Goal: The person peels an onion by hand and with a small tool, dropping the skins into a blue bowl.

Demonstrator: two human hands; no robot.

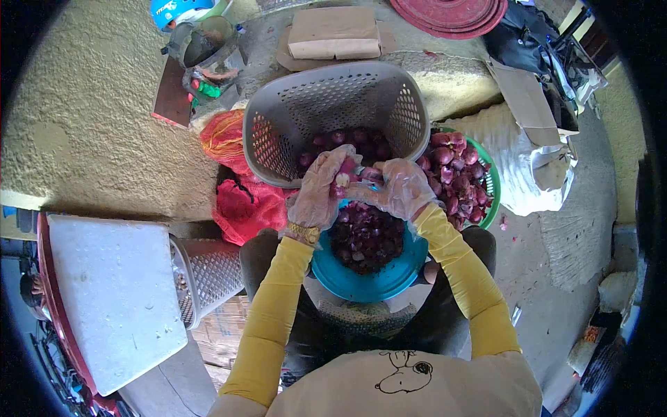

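Observation:
My left hand point(321, 186), in a clear plastic glove, is closed around a partly peeled red onion point(342, 180). Close beside it, my right hand point(403, 183), gloved the same way, has its fingers curled in toward the onion; I cannot tell what is pinched in them. Both hands are over the front rim of a grey perforated basket point(313, 87) with several red onions point(361, 136) in its bottom. Below them, between my knees, a turquoise basin point(326, 270) holds a heap of dark onion skins point(365, 240).
To the right, a green colander point(494, 182) is piled with red onions point(455, 174), beside a white sack point(535, 198). A red mesh bag point(246, 208) lies left of the basket. Farther left stand a white board point(114, 292) and a light plastic basket point(212, 274). A cardboard box point(335, 31) sits behind.

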